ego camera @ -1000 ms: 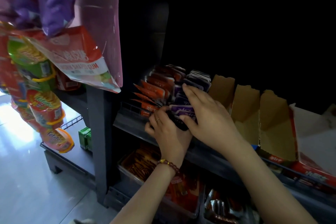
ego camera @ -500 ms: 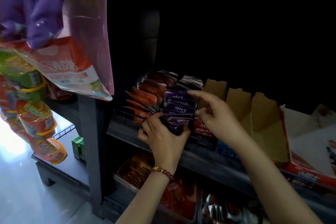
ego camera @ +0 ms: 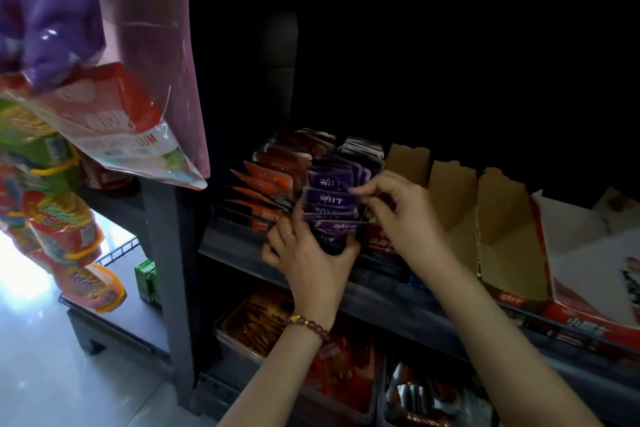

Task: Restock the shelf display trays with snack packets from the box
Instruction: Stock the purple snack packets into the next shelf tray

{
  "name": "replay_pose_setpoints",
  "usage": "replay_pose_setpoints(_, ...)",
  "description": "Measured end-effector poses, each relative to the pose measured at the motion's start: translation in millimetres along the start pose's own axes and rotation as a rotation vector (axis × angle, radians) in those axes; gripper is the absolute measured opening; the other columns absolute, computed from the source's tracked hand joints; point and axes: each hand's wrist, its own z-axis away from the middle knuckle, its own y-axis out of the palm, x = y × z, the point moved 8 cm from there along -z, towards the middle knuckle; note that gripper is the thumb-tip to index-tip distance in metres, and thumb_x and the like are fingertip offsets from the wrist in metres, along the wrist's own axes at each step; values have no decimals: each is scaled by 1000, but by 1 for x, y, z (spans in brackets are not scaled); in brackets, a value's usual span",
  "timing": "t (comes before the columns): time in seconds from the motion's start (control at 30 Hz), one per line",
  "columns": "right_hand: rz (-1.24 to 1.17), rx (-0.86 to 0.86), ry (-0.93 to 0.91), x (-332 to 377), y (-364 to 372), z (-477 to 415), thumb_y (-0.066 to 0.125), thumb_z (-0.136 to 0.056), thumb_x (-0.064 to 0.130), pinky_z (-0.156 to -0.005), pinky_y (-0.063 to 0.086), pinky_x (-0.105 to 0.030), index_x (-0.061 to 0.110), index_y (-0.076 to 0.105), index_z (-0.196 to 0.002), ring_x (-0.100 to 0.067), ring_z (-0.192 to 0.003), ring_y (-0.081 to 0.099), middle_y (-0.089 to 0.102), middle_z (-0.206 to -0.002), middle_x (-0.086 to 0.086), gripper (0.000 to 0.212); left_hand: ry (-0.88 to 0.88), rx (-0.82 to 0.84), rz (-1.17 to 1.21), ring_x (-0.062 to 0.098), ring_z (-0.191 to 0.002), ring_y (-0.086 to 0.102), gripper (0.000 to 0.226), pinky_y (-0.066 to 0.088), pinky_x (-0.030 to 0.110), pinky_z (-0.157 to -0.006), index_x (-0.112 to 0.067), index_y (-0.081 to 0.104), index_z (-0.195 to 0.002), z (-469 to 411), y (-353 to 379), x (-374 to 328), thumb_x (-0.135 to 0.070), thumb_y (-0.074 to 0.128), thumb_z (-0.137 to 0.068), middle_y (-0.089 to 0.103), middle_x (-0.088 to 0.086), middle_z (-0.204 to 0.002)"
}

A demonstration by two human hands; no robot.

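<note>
Purple snack packets (ego camera: 330, 199): left hand (ego camera: 311, 263) grips row's near end, right hand (ego camera: 398, 215), lifted off top, apparently pinches a packet edge; restocking nearly settled.

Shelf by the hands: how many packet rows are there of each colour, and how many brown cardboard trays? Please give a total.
Orange packet rows: 1
Purple packet rows: 1
Brown trays: 3
Total: 5
</note>
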Motion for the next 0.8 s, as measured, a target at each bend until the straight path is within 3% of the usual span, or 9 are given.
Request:
replay_pose_setpoints(0.07,62,-14,0,-1,3,4,59,-89,2,-71,55,-37,21,70,-89,-1,-86,60,60,-90,18,23,-8,6,5,27,-115,35,86,27,51,-96,-7,49,-125,0,0,0,-41,85,-54,52,13,-120)
replay_pose_setpoints(0.13,78,7,1,-3,5,5,59,-89,2,-68,56,-40,23,70,-90,-5,-87,61,60,-92,17,23,-16,17,2,28,-116,36,85,27,51,-95,-8,49,-125,0,1,1,-42,84,-54,53,13,-120)
replay_pose_setpoints(0.27,-110,92,85,-4,-6,-5,53,-89,-4,-83,48,-21,34,67,-91,1,-93,56,58,-101,12,41,-21,22,0,29,-113,38,82,27,50,-94,-8,49,-123,-1,-1,1,-51,72,-57,53,12,-117)
replay_pose_setpoints(0.37,-42,54,56,-1,-12,-9,41,-86,-16,-97,33,-6,31,56,-120,14,-113,41,46,-125,16,59,-14,17,-7,29,-114,38,82,28,51,-95,-11,47,-124,-2,-1,0,-55,65,-57,53,10,-118)
replay_pose_setpoints(0.43,137,178,-34,-1,10,-7,41,-83,-20,-111,19,-14,30,35,-143,1,-136,25,30,-146,14,79,-8,18,-3,27,-115,37,83,28,51,-95,-13,45,-126,-1,-1,0,-54,67,-57,52,10,-120)
replay_pose_setpoints(0.5,247,255,-96,-5,21,-8,44,-81,-22,-116,13,-25,35,21,-146,-10,-143,16,20,-151,16,89,-8,22,-8,28,-114,38,83,27,50,-95,-11,47,-125,-1,0,1,-53,69,-57,53,10,-120)
replay_pose_setpoints(0.57,312,255,-169,-4,17,-13,47,-82,-19,-116,17,-30,29,29,-145,-12,-141,23,27,-150,13,82,-14,30,-27,28,-114,39,82,27,50,-96,-9,50,-124,-2,0,2,-56,64,-58,53,11,-120)
replay_pose_setpoints(0.7,266,95,-151,-1,4,-9,47,-82,-14,-105,30,-16,21,53,-134,0,-126,40,49,-138,10,63,-7,24,-24,28,-113,39,81,26,49,-96,-11,49,-124,-2,0,2,-57,62,-58,53,9,-117)
replay_pose_setpoints(0.8,255,-36,-150,1,0,-3,56,-86,-1,-93,41,-15,18,63,-123,4,-112,48,59,-126,9,42,5,18,-27,27,-113,38,82,26,49,-95,-13,46,-124,-1,1,2,-53,69,-56,53,10,-117)
